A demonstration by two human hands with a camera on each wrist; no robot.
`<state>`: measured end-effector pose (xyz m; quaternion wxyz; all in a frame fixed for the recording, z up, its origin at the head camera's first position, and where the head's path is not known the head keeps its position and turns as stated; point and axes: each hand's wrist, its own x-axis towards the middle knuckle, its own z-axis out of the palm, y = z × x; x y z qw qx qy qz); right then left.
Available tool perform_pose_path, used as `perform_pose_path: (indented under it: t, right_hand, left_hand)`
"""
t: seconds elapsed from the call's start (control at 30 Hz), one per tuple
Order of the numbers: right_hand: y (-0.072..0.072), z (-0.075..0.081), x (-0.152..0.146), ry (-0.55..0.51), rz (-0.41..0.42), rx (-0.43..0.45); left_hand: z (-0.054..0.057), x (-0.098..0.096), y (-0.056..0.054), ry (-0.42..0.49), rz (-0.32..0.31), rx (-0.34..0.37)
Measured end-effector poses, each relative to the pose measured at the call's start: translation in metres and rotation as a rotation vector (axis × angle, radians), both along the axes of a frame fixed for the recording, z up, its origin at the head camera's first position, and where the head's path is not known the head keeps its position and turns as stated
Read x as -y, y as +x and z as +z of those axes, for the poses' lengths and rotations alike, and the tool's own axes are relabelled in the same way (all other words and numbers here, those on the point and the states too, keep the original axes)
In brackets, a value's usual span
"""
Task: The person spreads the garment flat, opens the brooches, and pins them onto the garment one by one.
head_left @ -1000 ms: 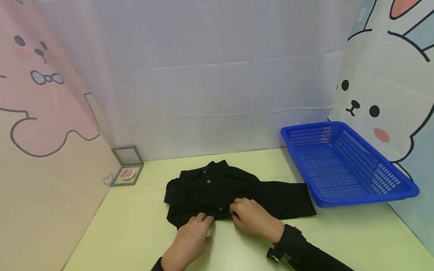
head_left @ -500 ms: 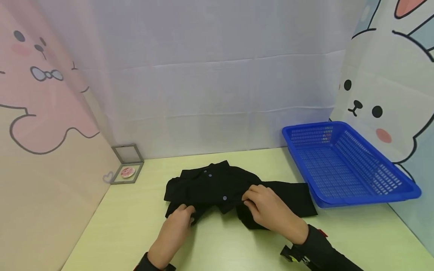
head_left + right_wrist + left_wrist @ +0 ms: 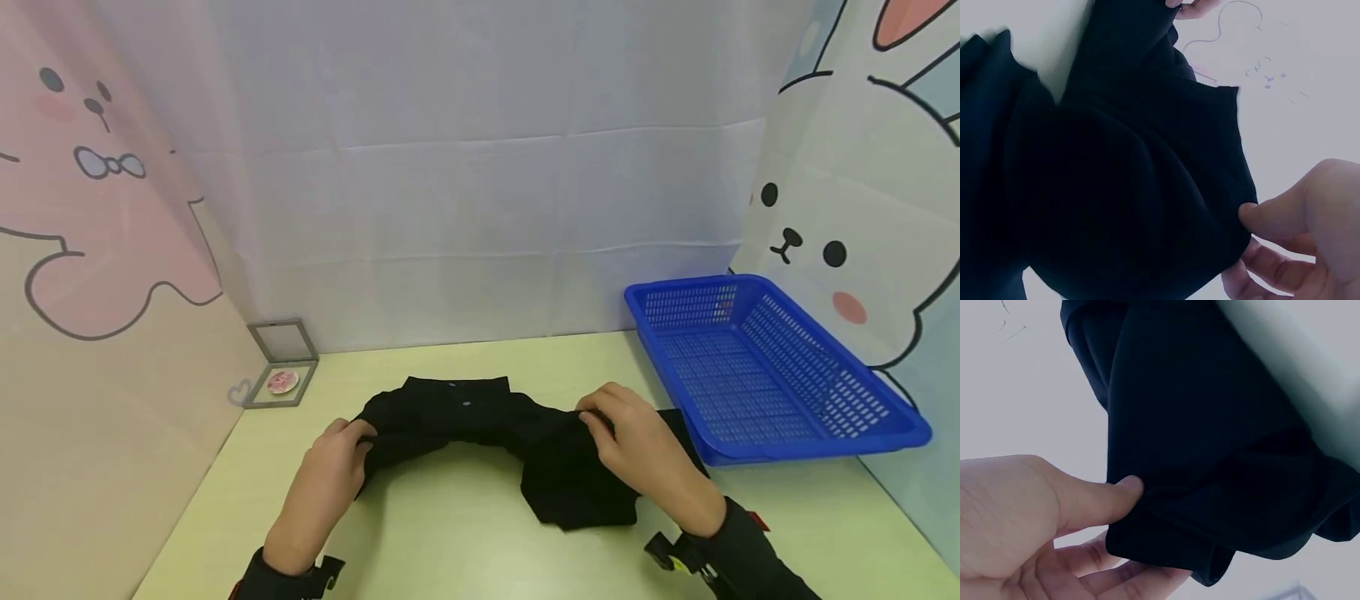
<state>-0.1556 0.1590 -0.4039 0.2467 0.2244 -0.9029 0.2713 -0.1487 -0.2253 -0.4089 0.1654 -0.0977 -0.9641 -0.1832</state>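
Note:
A black buttoned shirt (image 3: pixel 480 412) is bunched across the middle of the table, its collar toward the back wall and two buttons showing. My left hand (image 3: pixel 326 471) pinches the shirt's left side. In the left wrist view the thumb (image 3: pixel 1124 497) presses on the cloth, with the fingers behind it. My right hand (image 3: pixel 637 446) pinches the right side, and the right wrist view shows that thumb (image 3: pixel 1257 217) against the cloth's edge. Between the hands the front edge arches up and back. Dark folds hang down below the right hand; what lies under them is hidden.
A blue plastic basket (image 3: pixel 765 367) stands at the right, close beside the shirt's right end. At the back left sits a small grey-framed open case (image 3: pixel 283 383) with a pink round piece. Printed curtains (image 3: pixel 480 208) border the table (image 3: pixel 450 533).
My hands have moved apart, left hand to the left and right hand to the right, lifting the shirt's front edge. Folds now hang lower on the right, and the lower button is out of sight.

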Motion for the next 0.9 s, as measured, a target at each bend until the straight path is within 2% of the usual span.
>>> perform_pose_path:
  t: [0.13, 0.3, 0.4, 0.53, 0.63, 0.73, 0.9]
  right_hand:
    - [-0.001, 0.002, -0.003, -0.059, -0.064, -0.037]
    - [-0.004, 0.005, -0.006, -0.111, -0.149, -0.103]
    - [-0.005, 0.005, -0.007, -0.126, -0.194, -0.101]
    - [-0.006, 0.003, -0.006, -0.106, -0.201, -0.025]
    - [-0.007, -0.003, -0.004, -0.07, -0.178, 0.044]
    - [-0.007, -0.008, -0.002, -0.023, -0.154, 0.074]
    - [-0.005, -0.008, 0.005, 0.042, -0.086, 0.093]
  left_hand:
    - [0.006, 0.01, -0.003, 0.042, 0.007, -0.154]
    - [0.013, 0.019, -0.007, 0.111, 0.067, -0.368]
    - [0.013, 0.02, -0.009, 0.121, 0.104, -0.426]
    - [0.006, 0.016, -0.01, 0.061, 0.128, -0.426]
    - [-0.003, 0.007, -0.01, 0.024, 0.113, -0.396]
    - [-0.014, -0.005, -0.008, 0.019, 0.076, -0.314]
    - [-0.03, -0.027, -0.001, 0.066, -0.019, -0.108]
